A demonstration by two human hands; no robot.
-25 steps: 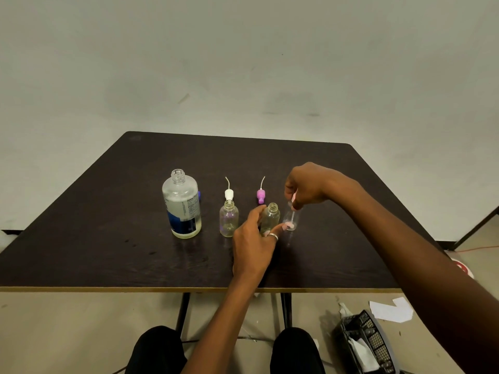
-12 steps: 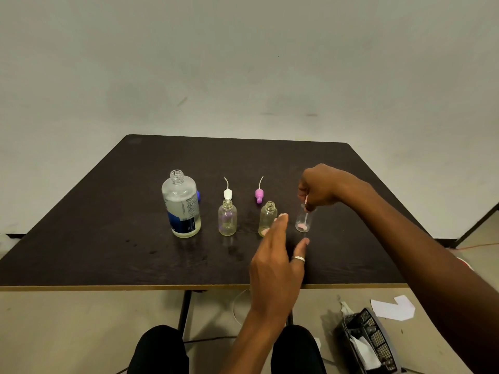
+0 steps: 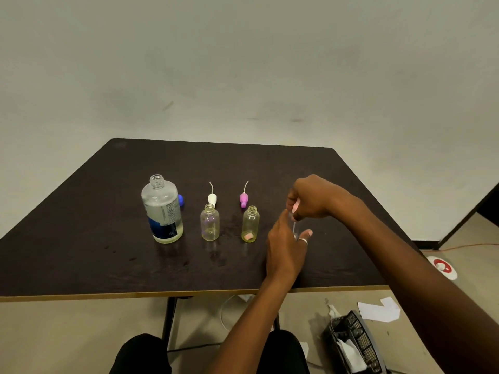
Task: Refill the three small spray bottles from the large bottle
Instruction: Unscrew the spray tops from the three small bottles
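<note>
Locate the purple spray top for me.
Head view: the purple spray top stands on the table just behind the middle small bottle, right of the white spray top.

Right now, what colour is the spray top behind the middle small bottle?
Pinkish purple; the spray top shows clearest in the head view.

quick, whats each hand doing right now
left hand: holds the small clear bottle, which it mostly hides
right hand: fingers pinch the pale pink spray cap above that bottle
</note>
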